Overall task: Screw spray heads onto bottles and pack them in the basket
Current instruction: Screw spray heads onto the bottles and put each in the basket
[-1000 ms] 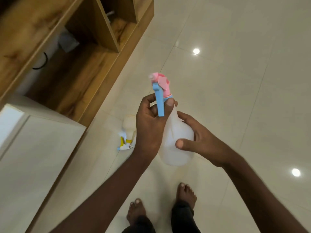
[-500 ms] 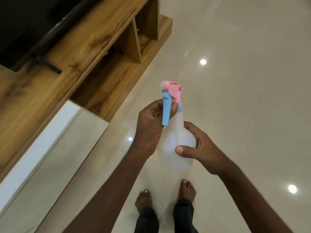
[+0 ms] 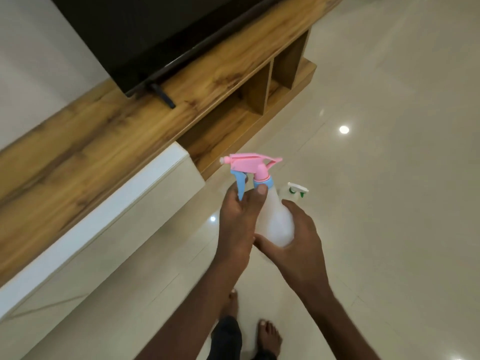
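Observation:
I hold a translucent white bottle (image 3: 275, 222) upright in front of me, above the floor. A pink spray head with a blue trigger and blue collar (image 3: 253, 168) sits on its neck, nozzle pointing left. My left hand (image 3: 237, 219) grips the neck just under the collar, thumb on the collar. My right hand (image 3: 298, 239) cups the bottle's lower body from the right. On the floor just beyond stands a second bottle with a white and green spray head (image 3: 294, 190), mostly hidden behind the held one. No basket is in view.
A long wooden TV cabinet (image 3: 145, 120) with open shelves runs along the left, a black TV (image 3: 145, 29) on top. A white cabinet block (image 3: 98, 222) juts out at lower left. Glossy cream floor tiles (image 3: 389, 178) spread to the right. My bare feet (image 3: 268, 336) show below.
The view has swung up and left, bringing the TV into sight. The spray head now points left rather than toward me. A white-green topped bottle has appeared behind the held one.

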